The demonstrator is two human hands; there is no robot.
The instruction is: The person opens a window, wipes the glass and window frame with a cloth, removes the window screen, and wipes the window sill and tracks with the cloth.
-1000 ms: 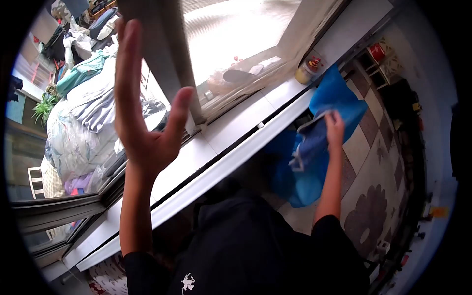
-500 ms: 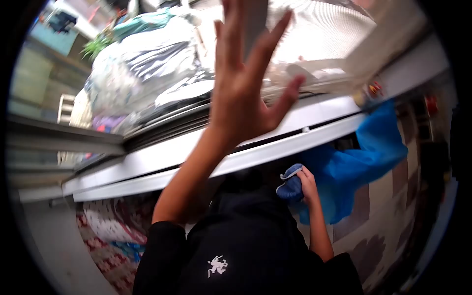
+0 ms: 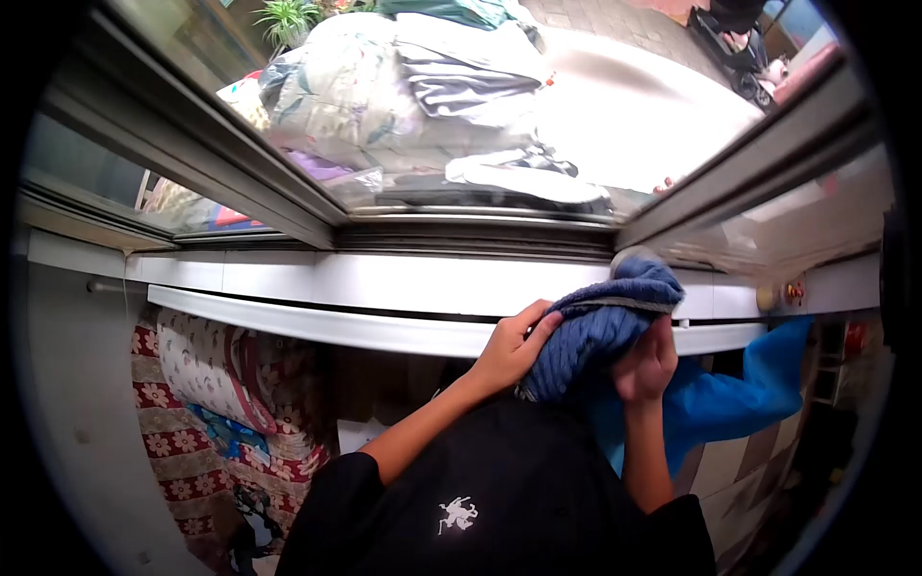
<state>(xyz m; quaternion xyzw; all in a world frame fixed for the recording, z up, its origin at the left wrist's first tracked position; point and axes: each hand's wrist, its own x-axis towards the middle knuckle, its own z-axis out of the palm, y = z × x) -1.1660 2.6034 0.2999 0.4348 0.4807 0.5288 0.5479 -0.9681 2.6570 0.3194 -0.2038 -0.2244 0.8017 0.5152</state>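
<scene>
A thick blue cloth (image 3: 600, 331) with ribbed texture and a pale edge is bunched up in front of my chest, close to the white window sill (image 3: 423, 279). My left hand (image 3: 519, 348) grips its left side, fingers closed over the fabric. From below, my right hand (image 3: 649, 361) holds the right part with the fingers curled; some fingertips are hidden by the cloth. The top of the cloth overlaps the sill's edge, and I cannot tell whether it touches it.
Grey window frames (image 3: 245, 134) rise left and right. Beyond the opening lie folded bedding and clothes (image 3: 355, 86), some in clear plastic, beside a bright white surface (image 3: 634, 106). Blue plastic sheeting (image 3: 720, 413) hangs at right. A flowered bedspread (image 3: 178, 442) is at lower left.
My left hand has come down from its raised, spread position at the window and taken hold of the cloth. My right hand has lifted the cloth toward the sill. The view has turned.
</scene>
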